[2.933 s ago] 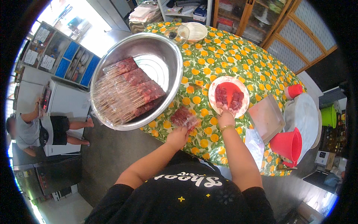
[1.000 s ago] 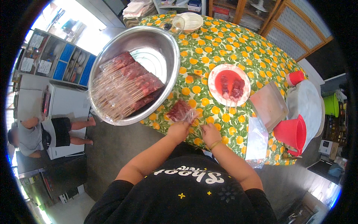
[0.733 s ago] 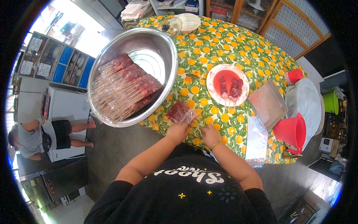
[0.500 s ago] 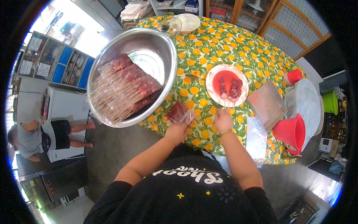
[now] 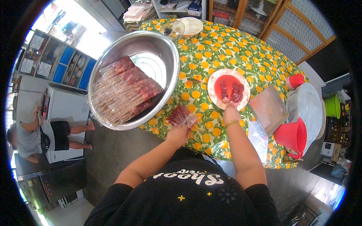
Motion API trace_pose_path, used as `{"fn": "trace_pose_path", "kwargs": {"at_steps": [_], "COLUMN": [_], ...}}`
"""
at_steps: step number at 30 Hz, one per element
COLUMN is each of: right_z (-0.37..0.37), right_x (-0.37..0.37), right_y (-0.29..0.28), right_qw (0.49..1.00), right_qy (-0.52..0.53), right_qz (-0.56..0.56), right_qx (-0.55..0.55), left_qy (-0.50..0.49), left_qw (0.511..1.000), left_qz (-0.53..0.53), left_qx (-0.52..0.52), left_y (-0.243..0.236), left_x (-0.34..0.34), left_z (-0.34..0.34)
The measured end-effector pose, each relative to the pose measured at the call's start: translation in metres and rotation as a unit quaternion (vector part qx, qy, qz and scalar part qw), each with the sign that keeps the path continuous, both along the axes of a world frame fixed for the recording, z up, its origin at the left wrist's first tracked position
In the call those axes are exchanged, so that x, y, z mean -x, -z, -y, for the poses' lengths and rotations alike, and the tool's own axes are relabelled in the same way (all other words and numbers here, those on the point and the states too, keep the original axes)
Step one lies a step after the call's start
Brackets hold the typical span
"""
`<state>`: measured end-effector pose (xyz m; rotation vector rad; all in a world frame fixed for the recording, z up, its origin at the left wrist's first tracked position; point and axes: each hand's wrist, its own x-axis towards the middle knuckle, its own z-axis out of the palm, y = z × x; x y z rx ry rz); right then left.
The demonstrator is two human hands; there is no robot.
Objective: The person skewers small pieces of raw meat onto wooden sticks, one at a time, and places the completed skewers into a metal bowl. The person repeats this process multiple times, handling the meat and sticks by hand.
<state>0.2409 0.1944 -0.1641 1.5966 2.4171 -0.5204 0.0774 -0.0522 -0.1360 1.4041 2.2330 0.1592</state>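
Note:
My left hand (image 5: pixel 178 135) is closed around the near end of a plastic-wrapped bundle of red meat skewers (image 5: pixel 179 115), close to the table's near edge. The clear film bunches at my fingers and hides the sticks. At the near rim of a white plate (image 5: pixel 212 98), my right hand (image 5: pixel 231 113) is closed on the stick ends of raw meat skewers (image 5: pixel 237 92). Their meat lies in red liquid on the plate; my fingers cover the sticks. Many more skewers (image 5: pixel 132 81), partly under plastic film, fill a large metal basin (image 5: pixel 172 67) at the left.
Right of the plate lie a shallow rectangular tray (image 5: pixel 268 109), a clear plastic bag (image 5: pixel 258 141) and a red basket (image 5: pixel 292 135). A red cup (image 5: pixel 296 80) stands farther back. Behind the basin sit a white bowl (image 5: pixel 193 26) and a glass lid (image 5: pixel 173 31). Another person (image 5: pixel 30 139) is at the far left.
My right hand has moved away from me, up to the plate's near rim, and now covers the sticks that showed before. My left hand and its bundle have barely moved.

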Motion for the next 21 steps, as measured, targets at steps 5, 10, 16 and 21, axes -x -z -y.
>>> {"fn": "trace_pose_path", "kwargs": {"at_steps": [5,10,16,21], "right_z": [-0.005,-0.020,0.002,0.068], "right_x": [-0.013,-0.047,-0.082,-0.110], "right_y": [0.006,0.016,0.011,-0.021], "right_qw": [0.992,0.947,0.952,0.955], "right_qy": [0.043,0.177,0.197,0.119], "right_qz": [-0.107,-0.268,-0.226,-0.247], "right_qx": [-0.049,0.014,0.057,0.114], "left_qy": [0.024,0.071,0.057,0.055], "left_qw": [0.999,0.993,0.994,0.995], "left_qz": [-0.020,-0.096,-0.087,-0.074], "left_qx": [-0.025,-0.015,-0.043,-0.044], "left_y": [0.001,-0.002,0.004,0.007], "left_x": [0.000,0.000,0.005,0.012], "left_z": [-0.006,-0.011,-0.014,-0.016]}}
